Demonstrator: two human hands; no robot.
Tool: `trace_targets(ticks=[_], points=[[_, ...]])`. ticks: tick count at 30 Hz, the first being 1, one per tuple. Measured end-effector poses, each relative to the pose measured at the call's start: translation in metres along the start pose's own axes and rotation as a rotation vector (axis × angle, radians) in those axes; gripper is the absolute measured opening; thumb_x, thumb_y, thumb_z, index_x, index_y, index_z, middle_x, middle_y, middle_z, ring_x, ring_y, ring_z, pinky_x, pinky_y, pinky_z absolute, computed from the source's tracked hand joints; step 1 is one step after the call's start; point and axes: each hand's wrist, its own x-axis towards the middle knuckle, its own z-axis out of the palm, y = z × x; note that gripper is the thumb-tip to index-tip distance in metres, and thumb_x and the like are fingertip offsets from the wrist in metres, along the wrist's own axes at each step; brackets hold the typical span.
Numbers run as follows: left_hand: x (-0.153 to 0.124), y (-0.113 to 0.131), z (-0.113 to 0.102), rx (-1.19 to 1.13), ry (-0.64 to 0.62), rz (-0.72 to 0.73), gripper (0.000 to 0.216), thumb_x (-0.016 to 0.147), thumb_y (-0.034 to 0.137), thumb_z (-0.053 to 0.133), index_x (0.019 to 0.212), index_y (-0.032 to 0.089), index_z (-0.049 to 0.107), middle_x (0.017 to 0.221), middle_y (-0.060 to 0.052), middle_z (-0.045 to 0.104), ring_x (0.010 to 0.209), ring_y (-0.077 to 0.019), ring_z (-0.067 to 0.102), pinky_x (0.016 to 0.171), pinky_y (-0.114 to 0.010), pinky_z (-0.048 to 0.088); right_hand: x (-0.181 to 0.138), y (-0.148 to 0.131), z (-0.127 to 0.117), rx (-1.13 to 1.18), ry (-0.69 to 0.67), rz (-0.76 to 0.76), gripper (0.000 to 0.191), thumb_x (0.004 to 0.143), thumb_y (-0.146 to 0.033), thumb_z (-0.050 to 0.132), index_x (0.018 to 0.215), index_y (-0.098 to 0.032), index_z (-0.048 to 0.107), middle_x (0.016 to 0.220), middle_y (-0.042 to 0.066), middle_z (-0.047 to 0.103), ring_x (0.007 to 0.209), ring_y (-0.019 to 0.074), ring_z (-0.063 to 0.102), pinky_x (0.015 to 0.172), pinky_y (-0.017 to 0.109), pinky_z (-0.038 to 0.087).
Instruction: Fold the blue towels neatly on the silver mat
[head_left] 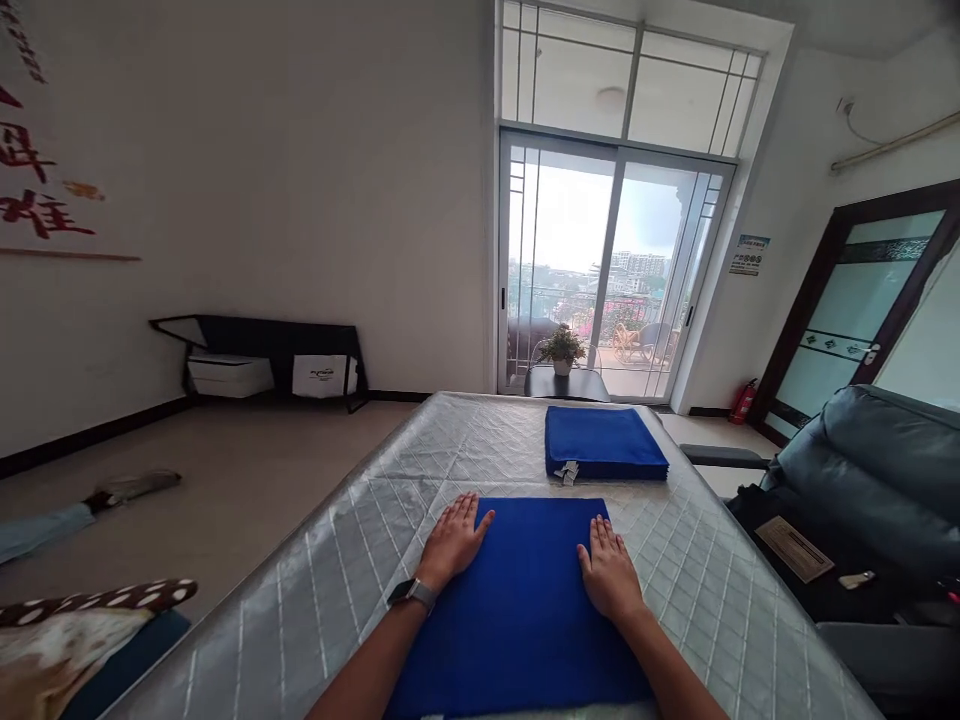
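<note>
A flat blue cloth [525, 600] lies spread in front of me on the padded silver table cover [337, 570]. My left hand [454, 538] rests palm down on its left edge, fingers stretched out, with a watch [412, 593] on the wrist. On the right edge of the cloth my right hand [609, 570] lies flat, fingers extended. Neither hand grasps anything. Just beyond is a neat stack of folded blue cloths [604, 440], with white tags [568, 472] sticking out at its near left corner.
A potted plant [562, 350] stands on a chair [536, 383] past the table's far end, before sliding glass doors [622, 165]. To the right is a dark armchair [892, 470]. Another person's leg [45, 532] shows at left, near a spotted cushion or blanket [97, 600].
</note>
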Motion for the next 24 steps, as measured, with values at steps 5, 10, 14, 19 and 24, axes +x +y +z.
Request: trace_targets(ticks=[5,10,14,19,24], points=[[0.007,-0.002,-0.004,0.045,-0.029,-0.027,0.077,0.102,0.062,0.021,0.154,0.009,0.041,0.159,-0.018,0.041,0.150,-0.0315,0.033,0.123,-0.051,0.027,-0.003,0.000,-0.002,0.045,0.010,-0.005,0.069,0.102,-0.044,0.020,0.160,-0.006,0.020,0.168,0.010,0.015,0.156,0.0206,0.011,0.126,0.038,0.008],[0.004,0.061,-0.019,0.040,0.026,0.001,0.082,0.103,0.062,0.017,0.154,0.001,0.038,0.161,-0.024,0.035,0.152,-0.0329,0.029,0.124,-0.050,0.026,-0.003,0.000,-0.002,0.069,0.023,-0.008,0.069,0.102,-0.042,0.020,0.159,-0.004,0.021,0.167,0.013,0.016,0.156,0.0220,0.012,0.126,0.040,0.008],[-0.021,0.160,-0.012,-0.120,-0.020,0.342,0.073,0.105,0.057,0.015,0.158,0.010,0.033,0.163,-0.017,0.036,0.153,-0.0261,0.029,0.124,-0.046,0.030,-0.004,0.004,0.000,0.019,0.024,-0.037,0.066,0.100,-0.034,0.024,0.159,-0.003,0.022,0.167,0.013,0.015,0.156,0.0233,0.011,0.126,0.041,0.008],[-0.042,0.217,0.000,-0.252,-0.018,0.453,0.068,0.106,0.052,0.014,0.160,0.013,0.025,0.163,-0.015,0.035,0.152,-0.0248,0.030,0.122,-0.047,0.033,-0.005,0.008,0.003,-0.051,-0.001,-0.097,0.067,0.096,-0.026,0.033,0.160,-0.010,0.024,0.168,0.007,0.013,0.156,0.0227,0.006,0.126,0.041,0.007],[-0.042,0.168,-0.008,-0.153,-0.082,0.334,0.072,0.104,0.058,0.015,0.158,0.014,0.034,0.162,-0.014,0.038,0.152,-0.0264,0.030,0.124,-0.048,0.029,-0.001,0.006,0.004,0.005,0.044,-0.048,0.066,0.101,-0.035,0.022,0.159,-0.002,0.024,0.167,0.014,0.017,0.156,0.0237,0.013,0.126,0.042,0.011]])
